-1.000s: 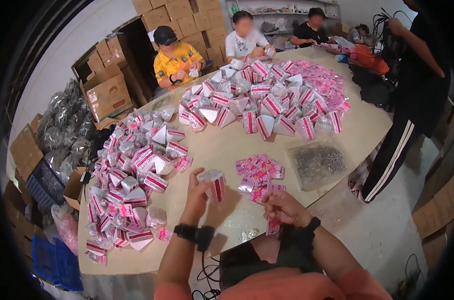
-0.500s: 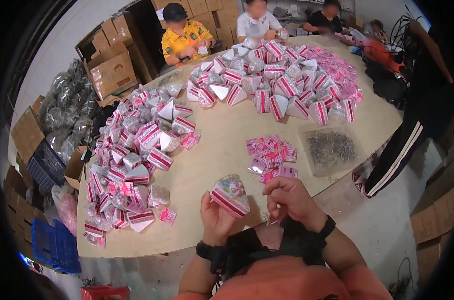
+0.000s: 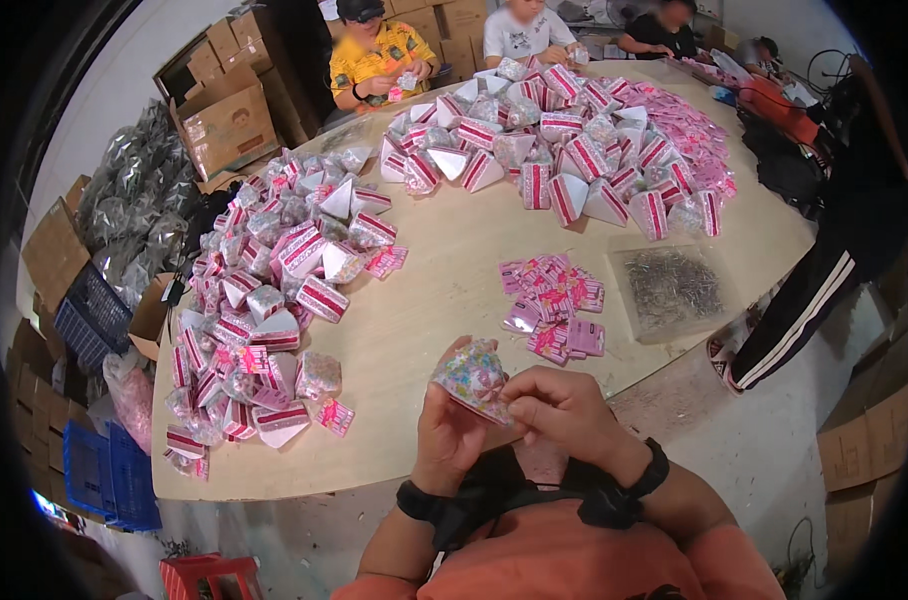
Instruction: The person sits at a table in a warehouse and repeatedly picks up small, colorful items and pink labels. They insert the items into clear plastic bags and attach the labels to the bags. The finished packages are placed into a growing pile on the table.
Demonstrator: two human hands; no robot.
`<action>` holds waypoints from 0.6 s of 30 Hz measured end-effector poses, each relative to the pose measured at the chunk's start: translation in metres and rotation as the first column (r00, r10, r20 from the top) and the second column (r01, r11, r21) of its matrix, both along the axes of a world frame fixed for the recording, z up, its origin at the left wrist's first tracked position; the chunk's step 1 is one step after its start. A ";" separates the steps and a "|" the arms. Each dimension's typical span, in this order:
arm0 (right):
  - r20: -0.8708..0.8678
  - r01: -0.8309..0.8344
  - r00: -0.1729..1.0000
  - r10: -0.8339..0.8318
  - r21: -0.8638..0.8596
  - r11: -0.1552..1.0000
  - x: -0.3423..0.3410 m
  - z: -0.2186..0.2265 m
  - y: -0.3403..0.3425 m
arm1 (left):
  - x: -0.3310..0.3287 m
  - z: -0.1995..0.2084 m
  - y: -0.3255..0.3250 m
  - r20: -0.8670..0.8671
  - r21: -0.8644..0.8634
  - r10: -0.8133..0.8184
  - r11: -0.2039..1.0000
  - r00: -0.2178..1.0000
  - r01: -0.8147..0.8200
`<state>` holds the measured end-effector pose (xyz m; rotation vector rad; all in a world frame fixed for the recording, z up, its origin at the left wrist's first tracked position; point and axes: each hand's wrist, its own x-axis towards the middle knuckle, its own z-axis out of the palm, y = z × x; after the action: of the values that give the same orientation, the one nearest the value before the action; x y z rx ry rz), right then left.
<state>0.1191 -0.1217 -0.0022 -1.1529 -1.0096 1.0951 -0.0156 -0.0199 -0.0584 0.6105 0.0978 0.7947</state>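
Note:
My left hand point(image 3: 448, 430) is closed round a cake-slice toy point(image 3: 470, 374), with colourful speckles on top and a pink-striped side. It is held tilted just above the table's near edge. At the toy's right corner my right hand point(image 3: 566, 412) pinches with thumb and forefinger. Whatever lies between those fingertips is too small and hidden to make out. Beyond my hands a loose pile of pink cards point(image 3: 554, 300) lies on the table. To its right stands a shallow clear tray point(image 3: 626, 318) of thin metal pins point(image 3: 679, 284).
A heap of wrapped cake-slice toys point(image 3: 304, 250) covers the table's left side; another heap point(image 3: 544, 140) lies at the far side beside more pink cards point(image 3: 684, 130). Co-workers sit across the table, and a person stands at right. Blue crates point(image 3: 109, 475) and a red stool point(image 3: 211, 577) are at left.
My right hand has moved left from beside the toy to its corner. The toy has turned in my left hand, showing more of its speckled top. The view has shifted slightly.

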 end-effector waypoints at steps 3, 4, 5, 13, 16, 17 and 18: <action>0.138 0.047 0.989 -0.050 0.025 0.999 0.000 0.010 -0.004 | 0.000 0.011 -0.004 -0.075 0.065 0.106 0.993 0.992 -0.102; 0.190 0.059 0.979 -0.069 0.056 0.997 -0.001 0.011 -0.005 | 0.000 0.012 -0.004 -0.082 0.095 0.128 0.988 0.988 -0.120; 0.239 0.069 0.967 -0.088 0.087 0.994 -0.002 0.013 -0.005 | 0.000 0.012 -0.005 -0.089 0.124 0.151 0.982 0.985 -0.139; 0.509 0.116 0.829 -0.231 0.248 0.962 -0.009 0.028 -0.009 | -0.001 0.018 -0.008 -0.123 0.204 0.253 0.953 0.960 -0.225; 0.519 0.114 0.819 -0.245 0.270 0.956 -0.010 0.029 -0.009 | -0.003 0.022 -0.010 -0.126 0.191 0.239 0.958 0.963 -0.213; 0.527 0.112 0.815 -0.241 0.265 0.958 -0.011 0.030 -0.008 | -0.004 0.023 -0.011 -0.122 0.175 0.221 0.964 0.968 -0.198; 0.535 0.110 0.811 -0.238 0.260 0.959 -0.012 0.031 -0.007 | -0.005 0.024 -0.012 -0.118 0.158 0.202 0.970 0.972 -0.183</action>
<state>0.1072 -0.1290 0.0289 -1.3910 -1.4060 0.4731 -0.0207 -0.0319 -0.0339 0.8022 0.2253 0.9548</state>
